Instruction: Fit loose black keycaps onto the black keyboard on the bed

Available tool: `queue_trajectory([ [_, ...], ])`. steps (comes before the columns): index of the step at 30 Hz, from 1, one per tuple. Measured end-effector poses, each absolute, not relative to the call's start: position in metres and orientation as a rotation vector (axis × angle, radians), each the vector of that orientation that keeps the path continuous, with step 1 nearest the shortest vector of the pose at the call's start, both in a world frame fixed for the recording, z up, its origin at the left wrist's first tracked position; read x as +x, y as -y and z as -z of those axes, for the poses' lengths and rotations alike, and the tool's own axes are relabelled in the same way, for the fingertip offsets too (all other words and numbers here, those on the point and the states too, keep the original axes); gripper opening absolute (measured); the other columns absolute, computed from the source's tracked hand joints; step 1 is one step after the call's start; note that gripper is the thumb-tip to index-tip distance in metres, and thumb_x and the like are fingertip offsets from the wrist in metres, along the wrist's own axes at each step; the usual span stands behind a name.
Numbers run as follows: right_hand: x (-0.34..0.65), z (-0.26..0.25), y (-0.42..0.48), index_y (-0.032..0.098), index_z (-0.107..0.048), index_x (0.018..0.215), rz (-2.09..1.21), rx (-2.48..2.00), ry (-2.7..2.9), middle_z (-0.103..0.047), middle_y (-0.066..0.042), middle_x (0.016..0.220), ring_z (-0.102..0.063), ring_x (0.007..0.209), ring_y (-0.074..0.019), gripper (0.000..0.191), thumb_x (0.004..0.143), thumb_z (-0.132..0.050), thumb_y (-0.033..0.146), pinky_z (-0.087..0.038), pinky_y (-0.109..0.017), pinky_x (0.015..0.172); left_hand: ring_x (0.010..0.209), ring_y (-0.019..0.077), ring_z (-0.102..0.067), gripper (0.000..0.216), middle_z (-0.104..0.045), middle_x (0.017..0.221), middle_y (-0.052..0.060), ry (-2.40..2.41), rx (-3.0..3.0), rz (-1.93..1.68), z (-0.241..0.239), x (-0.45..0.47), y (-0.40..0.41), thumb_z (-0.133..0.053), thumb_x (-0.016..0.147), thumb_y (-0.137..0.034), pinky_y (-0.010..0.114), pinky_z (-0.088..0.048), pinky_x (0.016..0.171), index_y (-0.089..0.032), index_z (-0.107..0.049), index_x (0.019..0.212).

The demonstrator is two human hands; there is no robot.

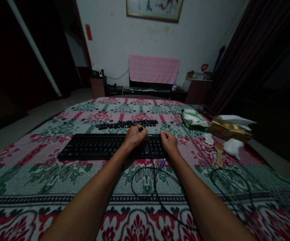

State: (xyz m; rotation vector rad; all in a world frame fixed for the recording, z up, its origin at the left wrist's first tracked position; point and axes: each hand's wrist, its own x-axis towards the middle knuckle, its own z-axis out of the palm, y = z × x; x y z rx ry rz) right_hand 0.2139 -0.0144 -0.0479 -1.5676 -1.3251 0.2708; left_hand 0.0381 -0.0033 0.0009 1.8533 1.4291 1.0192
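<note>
A black keyboard (94, 146) lies on a floral bedspread (59, 187). My left hand (135, 135) rests curled over the keyboard's right part, its fingertips pinching a small dark piece, probably a keycap, at the far edge. My right hand (169, 142) is curled on the keyboard's right end, gripping that edge. Behind the keyboard lies a row of loose black keycaps (126, 124). The keyboard's black cable (157, 187) with a purple plug (162, 163) coils between my forearms.
At the right lie a green-white bag (193, 119), a gold packet (228, 130), white tissues (233, 147) and a small brush (219, 154). Another black cable (231, 187) loops at the right. A pink-covered screen (154, 69) stands against the far wall.
</note>
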Motion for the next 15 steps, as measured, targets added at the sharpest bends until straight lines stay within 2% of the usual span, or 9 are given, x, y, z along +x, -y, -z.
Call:
queue_trajectory([
  [5, 0.205, 0.047, 0.015, 0.019, -0.068, 0.08, -0.291, -1.582, 1.28, -0.067, -0.005, 0.087, -0.059, 0.084, -0.0192, 0.027, 0.076, -0.044, 0.032, -0.043, -0.032, 0.081, 0.053, 0.0141, -0.06, 0.026, -0.061, 0.053, 0.0, -1.451, 1.834, -0.956, -0.003, 0.039, 0.004, -0.049, 0.073, -0.036, 0.019, -0.038, 0.047, -0.016, -0.064, 0.079],
  [15, 0.199, 0.043, 0.018, 0.017, -0.068, 0.079, -0.239, -1.597, 1.355, -0.066, -0.007, 0.086, -0.058, 0.085, -0.0191, 0.026, 0.077, -0.045, 0.029, -0.042, -0.033, 0.082, 0.059, 0.0149, -0.059, 0.025, -0.062, 0.055, 0.001, -1.531, 1.975, -0.969, -0.006, 0.043, 0.01, -0.047, 0.072, -0.032, 0.021, -0.039, 0.053, -0.017, -0.066, 0.074],
])
